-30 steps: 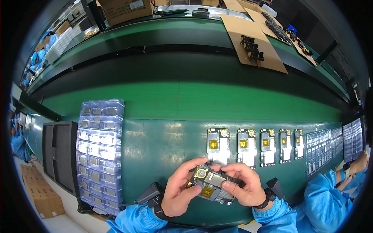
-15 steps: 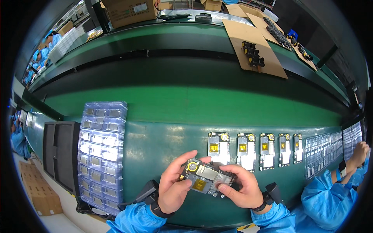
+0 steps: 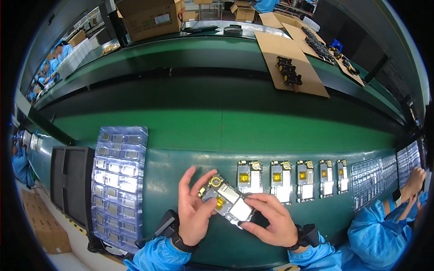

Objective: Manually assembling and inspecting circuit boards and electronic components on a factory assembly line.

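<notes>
Between my two hands, above the dark green bench, a circuit board (image 3: 228,198) is tilted, its upper left corner raised. My left hand (image 3: 195,210) grips the upper left end, thumb on the face near a gold patch and some fingers stretched up past the edge. At the lower right end, my right hand (image 3: 273,219) pinches the board beside a bright silver metal plate. A round yellow-ringed part sits at the board's upper left corner. Beyond my hands lies a row of several similar circuit boards (image 3: 281,183), flat on the bench.
A clear plastic tray (image 3: 118,180) with metal plates in its pockets lies left, beside a black tray (image 3: 70,180). More clear trays (image 3: 373,180) lie right, near a co-worker's hands (image 3: 413,183). Cardboard (image 3: 289,54) with black parts overhangs the raised shelf.
The circuit board has tilted further clockwise, and its silver plate now shows bright. My left fingers have lifted and spread; my right hand has shifted slightly down and left.
</notes>
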Demonstrator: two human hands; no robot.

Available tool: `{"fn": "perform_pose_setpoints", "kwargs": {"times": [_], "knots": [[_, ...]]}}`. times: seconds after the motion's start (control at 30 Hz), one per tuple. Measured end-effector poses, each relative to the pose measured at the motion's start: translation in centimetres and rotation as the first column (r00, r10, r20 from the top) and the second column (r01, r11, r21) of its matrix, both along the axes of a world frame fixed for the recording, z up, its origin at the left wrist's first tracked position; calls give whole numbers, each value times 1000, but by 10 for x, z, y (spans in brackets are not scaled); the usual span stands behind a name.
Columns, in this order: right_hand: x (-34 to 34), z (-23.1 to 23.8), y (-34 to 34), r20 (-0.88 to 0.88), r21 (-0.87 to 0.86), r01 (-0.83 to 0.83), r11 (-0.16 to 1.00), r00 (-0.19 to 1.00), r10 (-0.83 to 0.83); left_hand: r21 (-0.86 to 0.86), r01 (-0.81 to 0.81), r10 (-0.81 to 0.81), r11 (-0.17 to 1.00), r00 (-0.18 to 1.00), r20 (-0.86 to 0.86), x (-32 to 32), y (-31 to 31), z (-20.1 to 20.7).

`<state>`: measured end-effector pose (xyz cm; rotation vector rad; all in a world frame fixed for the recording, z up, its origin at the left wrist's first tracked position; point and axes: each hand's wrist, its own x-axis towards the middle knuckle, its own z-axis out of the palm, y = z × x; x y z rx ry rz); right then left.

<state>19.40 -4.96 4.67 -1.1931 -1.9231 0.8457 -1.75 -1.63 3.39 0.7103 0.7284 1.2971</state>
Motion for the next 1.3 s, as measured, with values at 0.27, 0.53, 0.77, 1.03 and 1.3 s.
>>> {"fn": "perform_pose_setpoints", "kwargs": {"times": [0.27,0.53,0.77,1.03,1.3], "knots": [[-4,0,0,108,34,-118,992,988,114,48,-87,92,995,987,-131,2,5,-13],[-5,-3,-2,43,27,-172,985,984,171,73,-27,38,997,987,-154,-1,6,-9],[-4,-1,-2,11,50,-167,985,986,167,35,3,3,999,983,-182,2,3,-3],[-5,1,0,-18,76,-215,974,976,217,109,-2,27,994,972,-231,1,1,-11],[-3,5,-2,-18,83,-242,967,969,245,124,2,22,992,980,-198,1,0,-9]]}}
